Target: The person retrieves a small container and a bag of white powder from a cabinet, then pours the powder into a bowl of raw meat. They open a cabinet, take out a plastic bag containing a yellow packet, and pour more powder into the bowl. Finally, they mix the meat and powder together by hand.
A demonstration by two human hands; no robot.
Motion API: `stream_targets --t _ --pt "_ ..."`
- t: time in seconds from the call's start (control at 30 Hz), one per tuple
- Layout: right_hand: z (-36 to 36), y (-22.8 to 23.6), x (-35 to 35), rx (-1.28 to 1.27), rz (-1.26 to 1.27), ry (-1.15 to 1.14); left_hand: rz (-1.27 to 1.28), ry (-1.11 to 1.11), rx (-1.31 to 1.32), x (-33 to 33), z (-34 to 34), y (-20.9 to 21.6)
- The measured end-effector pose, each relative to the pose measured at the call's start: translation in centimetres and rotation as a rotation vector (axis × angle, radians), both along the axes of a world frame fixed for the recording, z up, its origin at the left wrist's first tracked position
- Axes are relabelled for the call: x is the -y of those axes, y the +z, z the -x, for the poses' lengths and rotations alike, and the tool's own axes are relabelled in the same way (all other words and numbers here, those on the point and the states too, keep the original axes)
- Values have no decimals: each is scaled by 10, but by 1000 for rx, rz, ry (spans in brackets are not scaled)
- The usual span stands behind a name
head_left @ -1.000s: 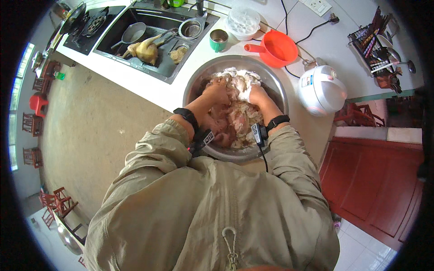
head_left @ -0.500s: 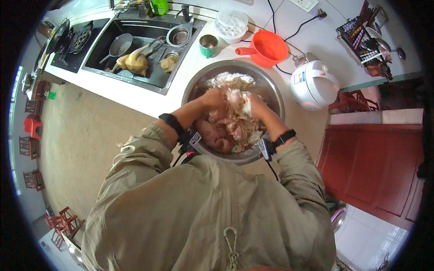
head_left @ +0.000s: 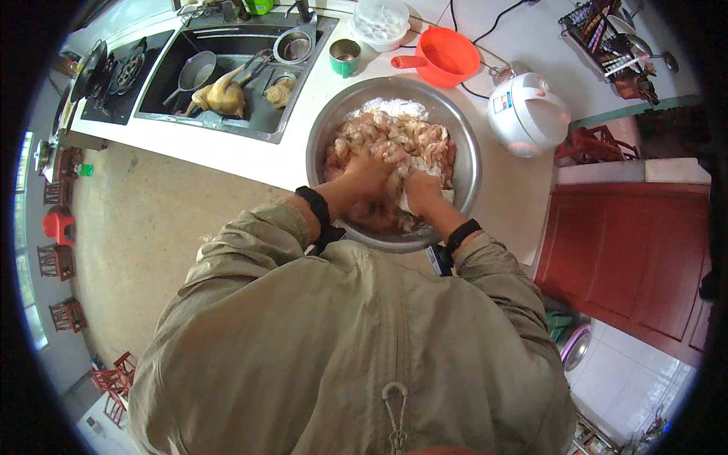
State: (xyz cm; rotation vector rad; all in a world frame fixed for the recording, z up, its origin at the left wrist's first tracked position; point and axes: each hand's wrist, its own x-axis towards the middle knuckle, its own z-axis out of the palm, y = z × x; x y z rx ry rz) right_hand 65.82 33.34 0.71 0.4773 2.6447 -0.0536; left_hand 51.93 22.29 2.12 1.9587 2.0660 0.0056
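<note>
A wide steel basin (head_left: 472, 178) sits at the counter's front edge, right in front of me. In it lies a heap of pinkish, wet raw meat (head_left: 394, 140), partly coated with a pasty white powder. More white powder (head_left: 396, 107) is piled at the basin's far side. My left hand (head_left: 369, 179) presses into the near-left part of the meat, its fingers sunk in and mostly hidden. Close beside it, my right hand (head_left: 422, 190) is pushed down into the near-right part, whitened by the powder, its fingertips out of sight.
Left of the basin, a black sink (head_left: 254, 127) holds a plucked whole bird (head_left: 221, 96), a pan (head_left: 199, 71) and a yellowish lump (head_left: 280, 92). Behind the basin stand a green cup (head_left: 345, 58), a red ladle-shaped basin (head_left: 447, 58) and white plastic containers (head_left: 381, 24). A white rice cooker (head_left: 527, 115) stands right.
Both hands have come down and nearer to me within the basin. The meat they were lifting and turning now lies spread toward the far side, covering some of the white powder.
</note>
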Motion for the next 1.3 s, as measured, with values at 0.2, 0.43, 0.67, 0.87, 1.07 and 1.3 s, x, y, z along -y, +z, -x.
stream_targets --t 0.2,0.43,0.67,0.87,1.07,1.3 --pt "32 -31 -20 -206 19 -184 -79 350 180 -16 12 5" --pt "65 -30 -45 -680 614 -557 -147 726 459 -22 34 6" --pt "25 29 -75 -581 472 -405 -167 674 484 15 44 7" --pt "90 -10 -90 -577 183 -538 -399 708 673 23 43 -7" --pt "149 5 -54 -393 204 -540 -510 877 1152 20 55 -39" --pt "144 21 -13 -17 182 -40 -458 1001 1205 13 59 -51"
